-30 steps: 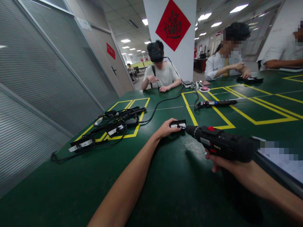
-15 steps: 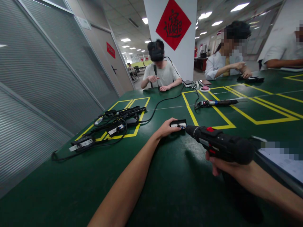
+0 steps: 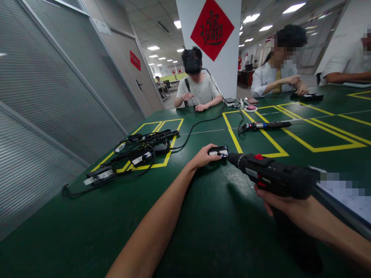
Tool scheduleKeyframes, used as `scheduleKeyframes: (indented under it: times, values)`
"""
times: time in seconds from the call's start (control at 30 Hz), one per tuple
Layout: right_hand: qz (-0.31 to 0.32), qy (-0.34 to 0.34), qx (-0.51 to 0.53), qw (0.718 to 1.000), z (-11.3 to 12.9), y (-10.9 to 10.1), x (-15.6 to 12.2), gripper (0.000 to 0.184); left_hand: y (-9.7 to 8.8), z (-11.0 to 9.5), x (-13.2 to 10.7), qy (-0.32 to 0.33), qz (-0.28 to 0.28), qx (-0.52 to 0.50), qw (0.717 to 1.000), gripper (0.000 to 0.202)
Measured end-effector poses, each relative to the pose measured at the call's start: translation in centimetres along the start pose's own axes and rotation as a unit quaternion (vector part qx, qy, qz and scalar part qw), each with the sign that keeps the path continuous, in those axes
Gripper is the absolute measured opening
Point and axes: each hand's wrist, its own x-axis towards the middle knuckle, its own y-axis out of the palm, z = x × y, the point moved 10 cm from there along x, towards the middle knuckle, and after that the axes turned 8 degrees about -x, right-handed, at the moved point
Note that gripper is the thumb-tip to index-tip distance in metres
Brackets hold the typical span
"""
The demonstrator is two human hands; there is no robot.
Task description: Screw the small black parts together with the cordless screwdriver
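The left hand (image 3: 204,156) pinches a small black part (image 3: 218,150) against the table, and the right hand (image 3: 285,206) is wrapped around a black power screwdriver (image 3: 272,177) whose tip meets the part's right end. The part's white label is too small to read. The green table (image 3: 203,231) carries yellow tape lines. A red diamond sign (image 3: 212,29) with a Chinese character hangs on the white pillar. A heap of black cables (image 3: 139,152) lies to the left.
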Motion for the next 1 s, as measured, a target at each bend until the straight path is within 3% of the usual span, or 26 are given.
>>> scheduleKeyframes:
  times: [0.17,0.53,0.77,1.0]
  values:
    - [0.002,0.013,-0.009,1.000,-0.3,0.1,0.2,0.048,0.0,0.0,0.1,0.000,0.002,-0.003,1.000,0.057]
    - [-0.029,-0.056,0.003,0.998,1.7,-0.7,-0.1,0.036,-0.2,0.5,0.3,0.001,-0.005,0.005,1.000,0.057]
    - [-0.008,-0.021,0.037,0.999,0.5,0.1,-0.1,0.032,-0.1,0.1,0.5,0.005,-0.014,0.021,1.000,0.051]
    - [-0.020,-0.022,0.030,0.999,1.1,-0.1,-0.3,0.030,-0.2,0.0,0.3,-0.004,-0.014,0.019,1.000,0.051]
